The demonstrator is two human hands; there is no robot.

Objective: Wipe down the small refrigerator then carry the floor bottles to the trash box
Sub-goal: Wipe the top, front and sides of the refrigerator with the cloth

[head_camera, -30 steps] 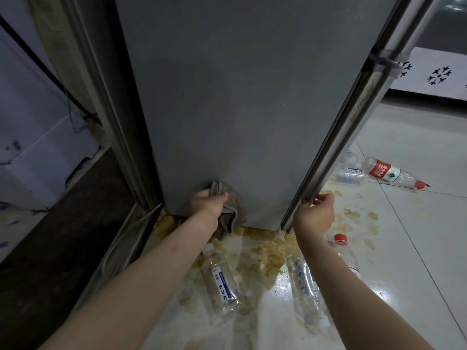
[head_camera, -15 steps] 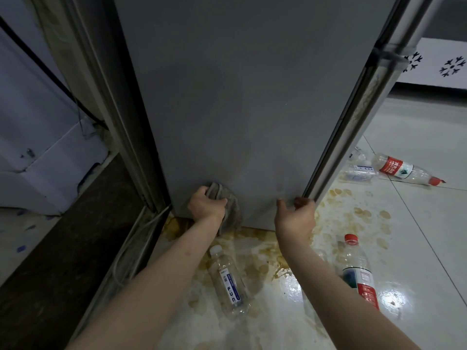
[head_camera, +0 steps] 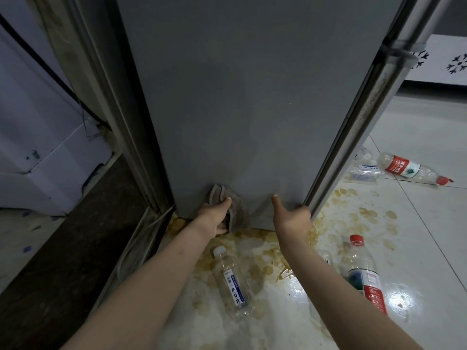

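Your left hand (head_camera: 214,218) holds the grey cloth (head_camera: 233,210) bunched in its grip against the bottom of the small refrigerator (head_camera: 252,97) side panel, low by the left corner, much where it was half a second ago, the cloth a touch higher on the panel. Your right hand (head_camera: 290,218) has changed more: a second ago it sat at the front corner by the door seal, and now its thumb points up flat on the grey panel while the fingers curl round the bottom corner edge, so its grip is closed on the refrigerator. On the floor (head_camera: 417,248), stained with yellowish-brown splashes, the bottles lie untouched: a clear bottle with a white cap (head_camera: 231,281) between your forearms, a red-capped bottle (head_camera: 364,274) to the right of your right arm, one more clear bottle mostly hidden behind that arm, and farther off another red-labelled bottle (head_camera: 412,170) on its side next to a crumpled clear bottle (head_camera: 364,170). They sit lower and further right in view than before, as your head has shifted
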